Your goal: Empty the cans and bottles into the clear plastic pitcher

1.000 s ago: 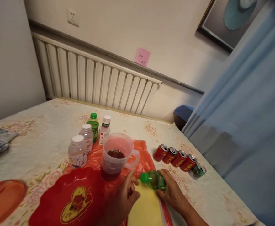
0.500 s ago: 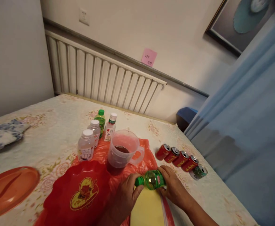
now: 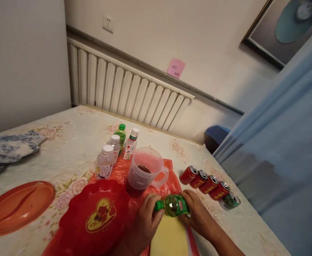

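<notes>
A small green bottle (image 3: 175, 205) lies on its side just above a yellow sheet (image 3: 169, 239), near the table's front edge. My right hand (image 3: 197, 215) is wrapped round the bottle's body. My left hand (image 3: 145, 223) pinches its green cap (image 3: 158, 206) with the fingertips. Just behind the bottle stands a clear plastic jug (image 3: 144, 171) with dark liquid in its bottom.
A red heart-printed dish (image 3: 97, 217) lies on an orange plastic bag (image 3: 169, 179). Several capped bottles (image 3: 104, 166) stand behind it. Several cans (image 3: 209, 184) lie in a row at right. An orange tray (image 3: 17, 206) and a blue-patterned cloth (image 3: 6, 151) are at left.
My left hand has closed its fingertips on the bottle's cap, which it was only near a second ago. The bottle now lies flatter. The view has shifted to the left.
</notes>
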Motion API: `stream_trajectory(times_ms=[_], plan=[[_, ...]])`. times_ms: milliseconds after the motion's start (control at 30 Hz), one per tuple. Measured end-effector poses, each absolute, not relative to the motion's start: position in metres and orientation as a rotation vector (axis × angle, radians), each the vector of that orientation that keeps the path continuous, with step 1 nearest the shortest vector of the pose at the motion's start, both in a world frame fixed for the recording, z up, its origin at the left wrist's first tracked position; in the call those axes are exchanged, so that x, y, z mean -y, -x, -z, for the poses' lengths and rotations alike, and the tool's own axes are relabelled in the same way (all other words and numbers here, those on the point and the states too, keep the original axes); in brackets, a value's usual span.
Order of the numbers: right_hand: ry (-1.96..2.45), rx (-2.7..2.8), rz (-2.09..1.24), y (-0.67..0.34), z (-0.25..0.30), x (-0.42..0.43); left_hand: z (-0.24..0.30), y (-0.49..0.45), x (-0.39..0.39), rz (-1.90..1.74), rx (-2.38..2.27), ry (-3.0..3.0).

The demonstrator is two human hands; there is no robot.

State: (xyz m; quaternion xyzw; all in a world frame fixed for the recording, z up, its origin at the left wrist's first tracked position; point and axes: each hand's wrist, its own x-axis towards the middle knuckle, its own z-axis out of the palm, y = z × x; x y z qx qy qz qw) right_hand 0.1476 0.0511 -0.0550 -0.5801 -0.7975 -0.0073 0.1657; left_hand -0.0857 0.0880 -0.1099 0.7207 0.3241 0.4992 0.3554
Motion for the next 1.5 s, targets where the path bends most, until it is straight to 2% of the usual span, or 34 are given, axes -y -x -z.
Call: stream_trajectory(times_ms=[200,633,767,1067,1333,1500], plan=[[1.659,2.204,-0.153,-0.151,0.065,-0.047,0.100,0.093,-0.087,-1.168,-0.624,-1.943],[1.686,2.157,-0.299,-0.152,0.069,-0.044,0.117,0.090,-0.093,-1.153,-1.177,-1.849],[1.681,2.127,-0.272,-0.158,0.056,-0.048,0.120,0.087,-0.096,-1.103,-1.155,-1.771],[1.598,2.214,0.203,-0.167,-0.029,-0.103,0.113,0.082,-0.097,-0.996,-0.970,-1.739],[1.610,2.415,0.917,-0.147,-0.088,-0.155,0.112,0.083,-0.097,-0.940,-0.927,-1.739],[1.557,2.537,1.204,-0.131,-0.116,-0.169,0.112,0.085,-0.098,-0.968,-0.887,-1.734]])
